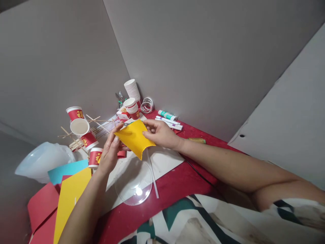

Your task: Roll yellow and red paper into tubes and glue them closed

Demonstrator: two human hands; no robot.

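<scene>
A small sheet of yellow paper (135, 137), slightly curved, is held up between both hands over the table. My left hand (111, 149) grips its left corner, thumb in front and fingers behind. My right hand (162, 134) pinches its right edge, with the thumb on the near face. Below the paper lies a round clear plastic lid or dish (134, 191). Beside that dish a clear stick or tube (154, 181) slants down to the right. Both rest partly on a white sheet (169, 164).
Red paper cups (95, 157) joined with wooden sticks stand left. A cup stack (132, 88), a white coil (147, 105) and white markers (170, 123) are at the back. Coloured paper (72, 189) and a translucent bag (44, 161) lie left. Grey walls (177, 51) enclose the red table (172, 189).
</scene>
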